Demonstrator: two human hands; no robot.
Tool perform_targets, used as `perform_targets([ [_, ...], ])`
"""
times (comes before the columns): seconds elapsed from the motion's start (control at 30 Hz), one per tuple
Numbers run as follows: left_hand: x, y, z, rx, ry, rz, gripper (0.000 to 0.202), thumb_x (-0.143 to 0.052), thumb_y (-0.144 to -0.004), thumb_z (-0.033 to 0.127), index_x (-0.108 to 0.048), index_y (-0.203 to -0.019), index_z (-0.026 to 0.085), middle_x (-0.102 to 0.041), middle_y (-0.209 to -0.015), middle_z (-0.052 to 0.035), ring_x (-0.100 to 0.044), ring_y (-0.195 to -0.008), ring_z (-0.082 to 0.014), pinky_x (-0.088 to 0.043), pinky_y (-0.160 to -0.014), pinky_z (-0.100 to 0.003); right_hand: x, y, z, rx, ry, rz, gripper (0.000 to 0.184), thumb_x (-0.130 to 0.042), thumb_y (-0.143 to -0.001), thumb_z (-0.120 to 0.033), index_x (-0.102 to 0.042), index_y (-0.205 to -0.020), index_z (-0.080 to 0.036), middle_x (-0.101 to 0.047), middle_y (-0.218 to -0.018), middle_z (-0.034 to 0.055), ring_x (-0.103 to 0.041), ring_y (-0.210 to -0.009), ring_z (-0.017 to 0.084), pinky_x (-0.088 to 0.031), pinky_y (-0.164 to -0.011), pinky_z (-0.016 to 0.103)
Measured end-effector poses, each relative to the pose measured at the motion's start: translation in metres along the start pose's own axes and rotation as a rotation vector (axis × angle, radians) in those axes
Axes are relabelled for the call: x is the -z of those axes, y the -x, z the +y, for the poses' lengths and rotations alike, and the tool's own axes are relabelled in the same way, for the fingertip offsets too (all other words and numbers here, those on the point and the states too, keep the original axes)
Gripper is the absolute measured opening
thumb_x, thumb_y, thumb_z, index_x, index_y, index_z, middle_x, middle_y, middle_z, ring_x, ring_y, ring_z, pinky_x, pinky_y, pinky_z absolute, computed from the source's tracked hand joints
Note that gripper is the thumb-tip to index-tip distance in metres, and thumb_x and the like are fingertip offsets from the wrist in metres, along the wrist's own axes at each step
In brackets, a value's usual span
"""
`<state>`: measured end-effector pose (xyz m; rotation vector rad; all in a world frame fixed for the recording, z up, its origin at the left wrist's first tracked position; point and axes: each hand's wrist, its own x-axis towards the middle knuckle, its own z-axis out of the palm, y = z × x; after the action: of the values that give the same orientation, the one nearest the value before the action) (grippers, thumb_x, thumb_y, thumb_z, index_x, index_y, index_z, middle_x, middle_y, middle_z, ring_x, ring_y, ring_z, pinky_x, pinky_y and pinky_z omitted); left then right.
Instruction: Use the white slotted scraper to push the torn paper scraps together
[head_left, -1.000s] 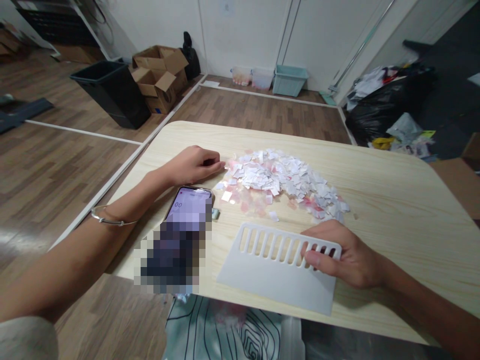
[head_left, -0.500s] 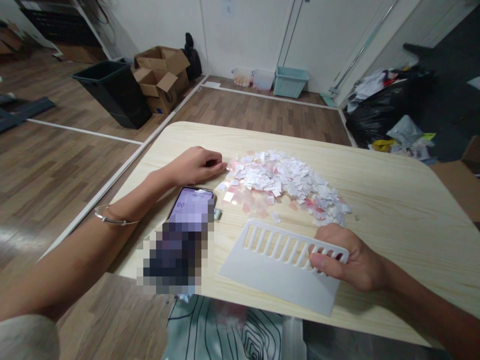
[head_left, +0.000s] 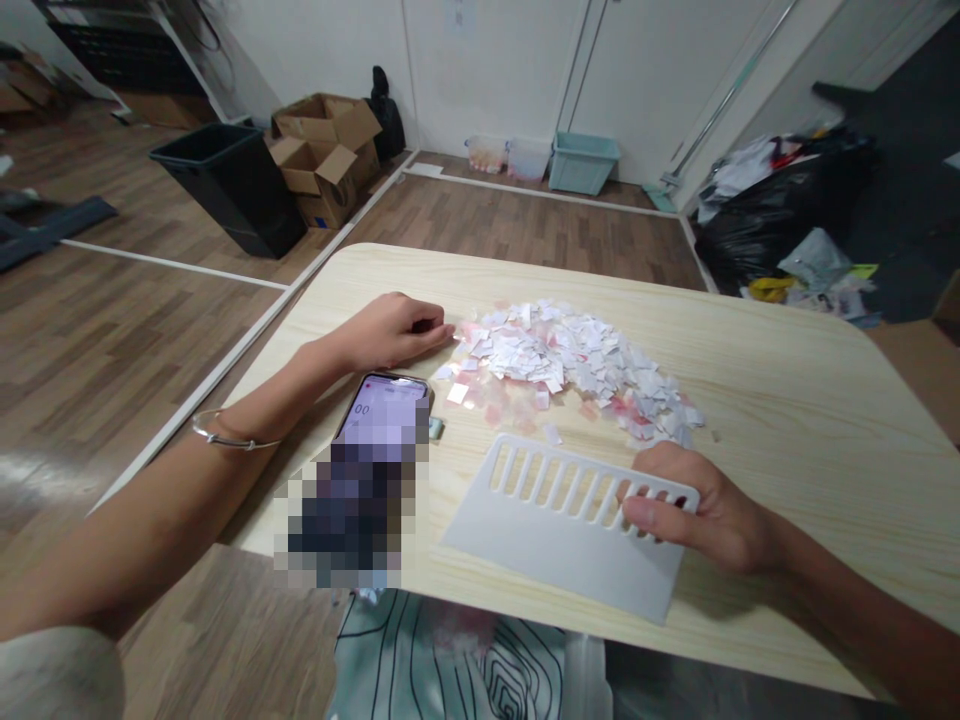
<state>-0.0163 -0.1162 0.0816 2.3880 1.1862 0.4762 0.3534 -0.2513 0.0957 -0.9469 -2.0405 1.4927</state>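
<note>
A white plastic scraper [head_left: 555, 550] with a row of long slots along its top is in my right hand [head_left: 697, 510]. My thumb lies over its slotted edge and the fingers go behind. Beyond it spreads a pile of small paper squares [head_left: 577, 350], mostly white, mixed with pinkish see-through pieces. My left hand [head_left: 397, 330] rests on the table at the pile's left edge, fingers curled in, nothing visible in them. Just below that hand lies a phone [head_left: 386, 410], its lower part pixelated, with a small pale object [head_left: 436, 429] by its right side.
The pale wooden table [head_left: 810, 430] has rounded corners. A patterned cloth [head_left: 442, 670] and a clear container [head_left: 589, 675] show under the front edge. On the floor beyond are a black bin [head_left: 232, 190], cardboard boxes [head_left: 326, 170], a teal tub [head_left: 583, 163] and black bags [head_left: 772, 220].
My right hand and the scraper have lifted very slightly. My left hand and the paper pile stay where they were, and the view has shifted a touch.
</note>
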Motion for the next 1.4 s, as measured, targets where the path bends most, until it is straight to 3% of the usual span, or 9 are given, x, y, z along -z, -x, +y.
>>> perform_targets([
  [0.23, 0.002, 0.003, 0.000, -0.001, 0.101, 0.022, 0.044, -0.056, -0.096, 0.039, -0.041, -0.058, 0.023, -0.034, -0.052, 0.0052, -0.030, -0.052, -0.0095, -0.025, -0.055, -0.031, 0.006, 0.002, 0.000, -0.154, -0.073, 0.323, 0.067, -0.079, -0.083, -0.080, -0.073, -0.050, -0.022, -0.060, -0.045, 0.0023, -0.053, -0.038, 0.015, -0.040, -0.037, 0.026],
  [0.37, 0.000, 0.004, 0.000, 0.056, 0.241, 0.109, 0.045, -0.056, -0.095, 0.039, -0.041, -0.055, 0.023, -0.036, -0.051, 0.0040, -0.031, -0.050, -0.0090, -0.023, -0.052, -0.031, 0.012, 0.001, 0.002, -0.143, -0.088, 0.548, 0.060, -0.090, -0.069, -0.079, -0.079, -0.050, -0.023, -0.069, -0.047, 0.0056, -0.060, -0.037, 0.016, -0.044, -0.036, 0.025],
  [0.53, -0.009, 0.002, 0.003, 0.109, 0.381, 0.298, 0.050, -0.065, -0.085, 0.033, -0.026, -0.055, 0.025, -0.023, -0.051, 0.0063, -0.021, -0.051, -0.0071, -0.016, -0.050, -0.029, 0.017, 0.002, 0.001, -0.151, -0.132, 0.698, 0.054, -0.096, -0.060, -0.078, -0.081, -0.051, -0.027, -0.072, -0.049, 0.0050, -0.062, -0.039, 0.015, -0.046, -0.037, 0.023],
  [0.83, -0.011, 0.001, 0.001, 0.283, 0.793, 0.346, 0.061, -0.074, -0.073, 0.023, -0.017, -0.051, 0.024, -0.016, -0.047, 0.0082, -0.019, -0.043, -0.0031, -0.015, -0.045, -0.024, 0.025, 0.004, 0.003, 0.011, -0.014, 0.768, 0.051, -0.096, -0.064, -0.075, -0.082, -0.050, -0.028, -0.075, -0.050, 0.0070, -0.065, -0.038, 0.018, -0.048, -0.033, 0.025],
  [1.0, -0.007, 0.000, 0.000, 0.234, 0.824, 0.290, 0.052, -0.071, -0.087, 0.033, -0.035, -0.051, 0.023, -0.031, -0.049, 0.0035, -0.033, -0.047, -0.0076, -0.031, -0.046, -0.026, 0.033, 0.008, 0.006, 0.039, -0.014, 0.836, 0.052, -0.097, -0.064, -0.073, -0.081, -0.050, -0.025, -0.080, -0.058, 0.0101, -0.070, -0.040, 0.022, -0.051, -0.032, 0.028],
  [1.07, -0.006, 0.000, -0.004, 0.168, 0.774, 0.281, 0.041, -0.068, -0.091, 0.035, -0.052, -0.056, 0.021, -0.052, -0.061, -0.0035, -0.050, -0.059, -0.0118, -0.045, -0.053, -0.028, 0.034, 0.008, 0.006, 0.053, -0.004, 0.829, 0.051, -0.096, -0.067, -0.072, -0.082, -0.052, -0.025, -0.081, -0.060, 0.0110, -0.071, -0.041, 0.023, -0.051, -0.031, 0.028],
  [1.17, -0.003, 0.000, -0.009, 0.101, 0.654, 0.272, 0.024, -0.068, -0.092, 0.036, -0.073, -0.079, 0.017, -0.071, -0.104, -0.0135, -0.064, -0.085, -0.0163, -0.054, -0.062, -0.027, 0.031, 0.005, 0.003, 0.099, 0.040, 0.738, 0.049, -0.092, -0.078, -0.068, -0.083, -0.055, -0.025, -0.079, -0.056, 0.0091, -0.069, -0.038, 0.021, -0.051, -0.032, 0.027],
  [1.27, -0.001, 0.002, -0.011, 0.072, 0.597, 0.259, 0.026, -0.067, -0.095, 0.041, -0.077, -0.101, 0.017, -0.068, -0.132, -0.0162, -0.068, -0.103, -0.0198, -0.057, -0.065, -0.024, 0.027, 0.002, 0.000, 0.170, 0.144, 0.636, 0.054, -0.086, -0.086, -0.066, -0.080, -0.052, -0.025, -0.074, -0.049, 0.0073, -0.066, -0.036, 0.018, -0.050, -0.034, 0.026],
  [1.4, -0.005, 0.003, -0.013, 0.070, 0.633, 0.262, 0.035, -0.069, -0.095, 0.049, -0.072, -0.115, 0.021, -0.064, -0.139, -0.0162, -0.070, -0.107, -0.0220, -0.058, -0.066, -0.024, 0.027, 0.001, -0.001, 0.225, 0.286, 0.561, 0.056, -0.082, -0.093, -0.057, -0.076, -0.048, -0.026, -0.074, -0.049, 0.0063, -0.067, -0.040, 0.017, -0.049, -0.037, 0.024],
])
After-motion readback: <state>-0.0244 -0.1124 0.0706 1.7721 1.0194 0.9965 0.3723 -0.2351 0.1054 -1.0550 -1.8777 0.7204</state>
